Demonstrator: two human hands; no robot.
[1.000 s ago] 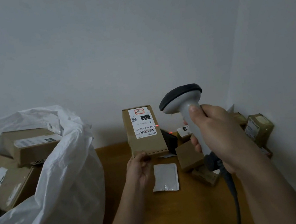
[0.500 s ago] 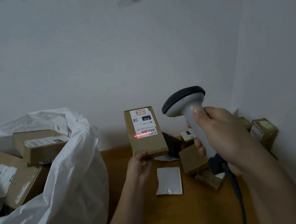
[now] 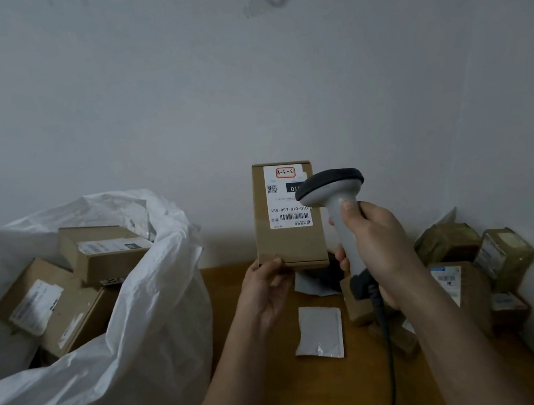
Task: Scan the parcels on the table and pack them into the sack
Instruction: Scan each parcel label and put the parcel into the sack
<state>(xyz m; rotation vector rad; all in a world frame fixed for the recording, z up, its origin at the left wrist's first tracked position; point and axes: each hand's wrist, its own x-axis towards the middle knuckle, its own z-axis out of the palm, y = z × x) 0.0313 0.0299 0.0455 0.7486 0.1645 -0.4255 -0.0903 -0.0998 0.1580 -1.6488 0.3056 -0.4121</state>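
Now the red scan line is gone from the label [image 3: 289, 208] of the upright parcel [image 3: 289, 230], gripped by the left hand [image 3: 265, 291] above the table [image 3: 322, 398]; the right hand [image 3: 381, 247], clutching the scanner [image 3: 336, 199], has moved closer; likely scanned, bound for the sack [image 3: 116, 363].

The scanner [image 3: 333, 189] head hides part of the parcel label [image 3: 287, 199]; its small print is unreadable

Dim, flat indoor light, soft faint shadows, slightly grainy, wide-angle bending toward the edges, no glare
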